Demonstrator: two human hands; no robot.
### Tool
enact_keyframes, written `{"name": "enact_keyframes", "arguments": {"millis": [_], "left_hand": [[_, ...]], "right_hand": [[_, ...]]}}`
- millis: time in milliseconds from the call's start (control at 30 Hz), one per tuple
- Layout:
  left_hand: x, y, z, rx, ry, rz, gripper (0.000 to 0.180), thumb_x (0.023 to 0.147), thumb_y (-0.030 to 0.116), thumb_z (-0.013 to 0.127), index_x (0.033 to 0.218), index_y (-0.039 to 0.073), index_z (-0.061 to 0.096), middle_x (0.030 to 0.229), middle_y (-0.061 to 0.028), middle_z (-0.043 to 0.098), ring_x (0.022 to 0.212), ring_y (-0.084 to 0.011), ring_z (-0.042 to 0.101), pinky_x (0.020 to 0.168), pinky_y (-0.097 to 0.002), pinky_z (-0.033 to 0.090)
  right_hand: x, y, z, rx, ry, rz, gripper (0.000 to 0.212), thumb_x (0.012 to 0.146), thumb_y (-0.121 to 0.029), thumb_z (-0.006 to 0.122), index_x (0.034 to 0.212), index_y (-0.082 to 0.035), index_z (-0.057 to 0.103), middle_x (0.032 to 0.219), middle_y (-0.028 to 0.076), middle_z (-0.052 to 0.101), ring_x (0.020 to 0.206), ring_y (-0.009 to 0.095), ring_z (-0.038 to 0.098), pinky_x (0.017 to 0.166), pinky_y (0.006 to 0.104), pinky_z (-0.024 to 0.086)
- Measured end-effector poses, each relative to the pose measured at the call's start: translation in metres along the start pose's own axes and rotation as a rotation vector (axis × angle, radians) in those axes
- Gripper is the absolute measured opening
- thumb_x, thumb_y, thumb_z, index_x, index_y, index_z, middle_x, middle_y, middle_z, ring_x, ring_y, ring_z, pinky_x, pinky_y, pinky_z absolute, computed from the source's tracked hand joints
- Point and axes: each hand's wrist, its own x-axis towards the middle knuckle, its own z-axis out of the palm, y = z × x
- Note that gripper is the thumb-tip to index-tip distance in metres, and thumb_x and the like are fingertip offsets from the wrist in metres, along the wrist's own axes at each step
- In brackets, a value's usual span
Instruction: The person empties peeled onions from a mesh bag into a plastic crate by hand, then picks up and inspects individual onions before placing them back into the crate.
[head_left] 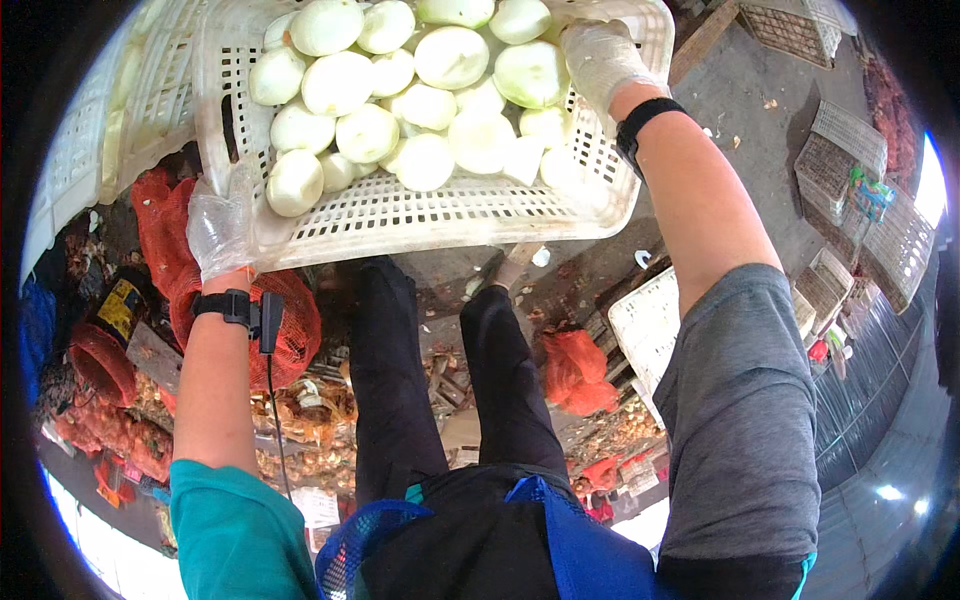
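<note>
A white perforated plastic crate [440, 222] is held out in front of me, tilted so that its inside shows. Peeled pale onions [452, 58] lie heaped in it, some with a greenish tint. My left hand [222, 222], in a clear thin glove, is closed on the crate's near left corner. On the right side, my right hand [604, 66] grips the far part of the rim in a similar glove. Its fingertips are partly hidden beside the onions. Both wrists wear dark bands.
More white crates [120, 130] stand at the left. Red mesh sacks [300, 330] lie by my legs, with onion skins scattered over the floor. A white board or crate [645, 325] sits right of my legs. Several dirty crates [840, 160] stand farther right.
</note>
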Motion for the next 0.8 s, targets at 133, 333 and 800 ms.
{"name": "enact_keyframes", "arguments": {"millis": [133, 333, 800], "left_hand": [[-0.003, 0.003, 0.003, 0.035, 0.000, -0.027, 0.063, 0.094, 0.058, 0.064, 0.118, 0.000, 0.068, 0.109, -0.0249, 0.072, 0.101, -0.0448, 0.068, 0.086, -0.0487, 0.051], [-0.003, 0.002, -0.001, 0.033, -0.031, -0.065, 0.057, 0.094, 0.056, 0.066, 0.117, 0.004, 0.071, 0.110, -0.0223, 0.073, 0.103, -0.0412, 0.069, 0.086, -0.0463, 0.052], [0.001, 0.001, 0.001, 0.117, -0.002, -0.046, 0.060, 0.095, 0.055, 0.064, 0.117, -0.001, 0.069, 0.110, -0.0253, 0.073, 0.102, -0.0430, 0.069, 0.086, -0.0482, 0.053]], "right_hand": [[-0.017, 0.005, -0.008, 0.236, -0.179, 0.112, 0.040, 0.073, -0.019, 0.081, 0.108, -0.002, 0.073, 0.106, 0.019, 0.075, 0.102, 0.031, 0.073, 0.090, 0.0431, 0.055], [-0.090, 0.003, -0.048, 1.360, 0.073, 0.307, 0.069, 0.080, -0.013, 0.084, 0.142, -0.002, 0.056, 0.124, 0.015, 0.069, 0.108, 0.017, 0.067, 0.093, 0.0339, 0.055], [-0.150, -0.055, -0.044, 0.949, 0.330, 0.340, 0.068, 0.073, -0.021, 0.087, 0.132, -0.001, 0.061, 0.129, 0.022, 0.065, 0.114, 0.038, 0.066, 0.098, 0.0422, 0.054]]}}
